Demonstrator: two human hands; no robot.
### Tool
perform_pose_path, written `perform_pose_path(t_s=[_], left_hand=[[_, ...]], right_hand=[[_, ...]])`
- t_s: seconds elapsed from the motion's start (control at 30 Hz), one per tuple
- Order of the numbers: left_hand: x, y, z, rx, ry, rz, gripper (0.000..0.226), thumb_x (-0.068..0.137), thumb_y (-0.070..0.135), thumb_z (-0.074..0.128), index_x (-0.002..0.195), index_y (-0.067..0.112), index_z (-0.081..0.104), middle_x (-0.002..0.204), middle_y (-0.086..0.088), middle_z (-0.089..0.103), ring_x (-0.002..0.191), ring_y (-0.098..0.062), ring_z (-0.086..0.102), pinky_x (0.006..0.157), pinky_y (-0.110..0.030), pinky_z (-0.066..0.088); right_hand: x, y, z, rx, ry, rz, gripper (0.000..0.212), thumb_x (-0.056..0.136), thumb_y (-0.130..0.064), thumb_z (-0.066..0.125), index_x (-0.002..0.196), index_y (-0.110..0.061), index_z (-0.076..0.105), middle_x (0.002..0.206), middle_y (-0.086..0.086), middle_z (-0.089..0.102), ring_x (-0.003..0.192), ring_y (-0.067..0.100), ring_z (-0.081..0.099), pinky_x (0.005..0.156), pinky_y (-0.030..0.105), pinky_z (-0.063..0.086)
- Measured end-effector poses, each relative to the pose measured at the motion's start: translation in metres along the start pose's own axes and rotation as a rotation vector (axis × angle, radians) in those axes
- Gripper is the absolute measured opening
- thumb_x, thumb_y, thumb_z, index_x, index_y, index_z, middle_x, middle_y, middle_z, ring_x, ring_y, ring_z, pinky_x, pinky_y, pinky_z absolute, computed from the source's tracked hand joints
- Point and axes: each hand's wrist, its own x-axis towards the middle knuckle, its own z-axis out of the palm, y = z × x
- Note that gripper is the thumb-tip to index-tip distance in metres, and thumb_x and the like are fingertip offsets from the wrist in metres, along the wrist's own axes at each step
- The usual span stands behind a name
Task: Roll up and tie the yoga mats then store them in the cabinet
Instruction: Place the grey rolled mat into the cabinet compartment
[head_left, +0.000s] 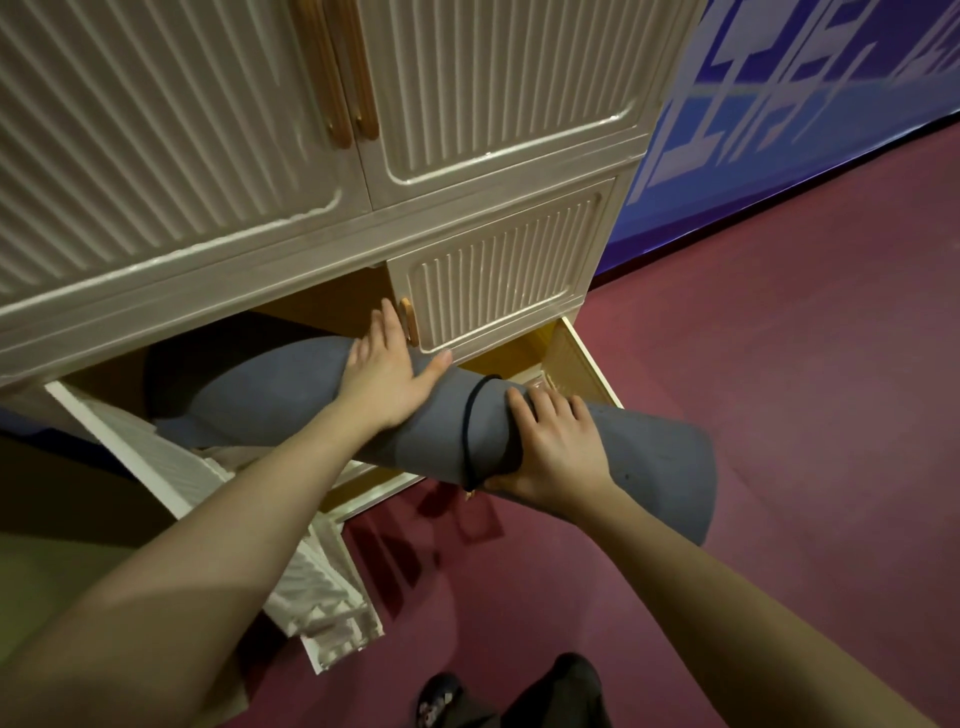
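While I look for words: white shapes on the blue wall (779, 104), too blurry to read.
Mat: grey rolled mat (291, 395), black band (475, 431) round it, half inside the cabinet (311, 249).
My left hand (387, 371): flat on the mat, fingers spread.
My right hand (556, 447): fingers curled round the mat.

Floor (779, 364): maroon, smooth. Wall (805, 104): blue, with pale block markings, meeting the floor at right. Lighting: dim, with dark shadows (415, 545) on the floor.
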Motion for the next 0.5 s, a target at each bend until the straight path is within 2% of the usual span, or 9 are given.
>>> perform_pose_path(t_s=[0.1,0.23,0.37,0.5], left_hand=[[0.017,0.008,-0.003,-0.068,0.022,-0.098,0.106,0.083,0.073,0.040,0.149,0.008,-0.011,0.158,-0.015,0.010,0.144,-0.033,0.015,0.118,-0.045,0.012],[0.022,0.000,-0.001,-0.104,-0.025,-0.079,0.101,0.083,0.071,0.045,0.151,0.020,-0.010,0.157,-0.008,0.020,0.140,-0.038,0.025,0.114,-0.050,0.017],[0.013,-0.010,0.001,-0.082,-0.023,-0.030,0.100,0.080,0.074,0.045,0.150,0.026,-0.007,0.158,-0.004,0.017,0.136,-0.038,0.032,0.110,-0.053,0.026],[-0.004,-0.014,0.000,0.003,-0.007,0.083,0.090,0.085,0.070,0.041,0.151,0.027,-0.003,0.160,0.002,0.002,0.140,-0.034,0.026,0.112,-0.049,0.022]], right_hand=[[-0.006,-0.001,0.002,-0.015,0.024,0.001,0.110,0.042,-0.076,0.074,0.125,-0.006,0.057,0.114,0.015,0.062,0.101,0.036,0.060,0.087,0.047,0.047],[-0.018,-0.008,0.008,0.001,0.038,0.024,0.107,0.043,-0.072,0.077,0.124,-0.003,0.058,0.111,0.017,0.063,0.099,0.037,0.061,0.086,0.048,0.048],[-0.029,-0.017,0.013,0.024,0.024,0.056,0.103,0.051,-0.071,0.074,0.125,-0.002,0.057,0.115,0.021,0.061,0.104,0.040,0.060,0.089,0.051,0.048],[-0.041,-0.027,0.016,0.017,0.025,0.087,0.102,0.055,-0.072,0.073,0.126,-0.002,0.057,0.118,0.022,0.060,0.108,0.040,0.058,0.090,0.051,0.047]])
